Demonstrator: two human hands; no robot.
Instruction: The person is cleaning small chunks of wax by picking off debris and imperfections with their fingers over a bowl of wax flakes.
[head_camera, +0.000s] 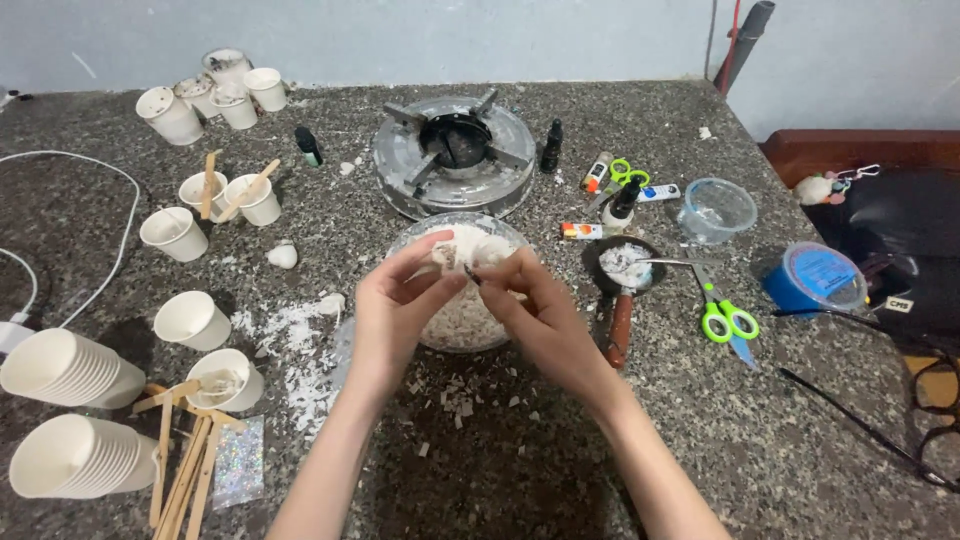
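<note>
Speckled grey stone forms the worktop (560, 470), which is backed by a pale bluish wall (400, 40). At the far left, a white cable (118, 240) is looped across the stone, and two stacks of white paper cups (70, 410) are laid on their sides near the front edge. Loose paper cups (190, 320) are scattered behind them, some with wooden sticks in them, and a bundle of wooden sticks (185, 470) is spread beside a glittery sheet (240, 472). White flakes (295, 350) are strewn over the stone just beside these. Towards the middle, a round metal burner (455, 160) is set at the back, and a clear glass bowl (460, 320) of white flakes is placed in front of it. Above this bowl a chunk of white wax (462, 250) is pinched between the fingertips of the left hand (395, 300) and the right hand (535, 310), both of which are closed on it. To the right, a small dark pan (625, 265) with a wooden handle is seen holding white flakes, with green-handled scissors (725, 315) near it. Further right, an empty clear tub (716, 208) and a blue-lidded container (815, 278) are set near the table's edge, beyond which a dark red piece of furniture (850, 150) is visible.
</note>
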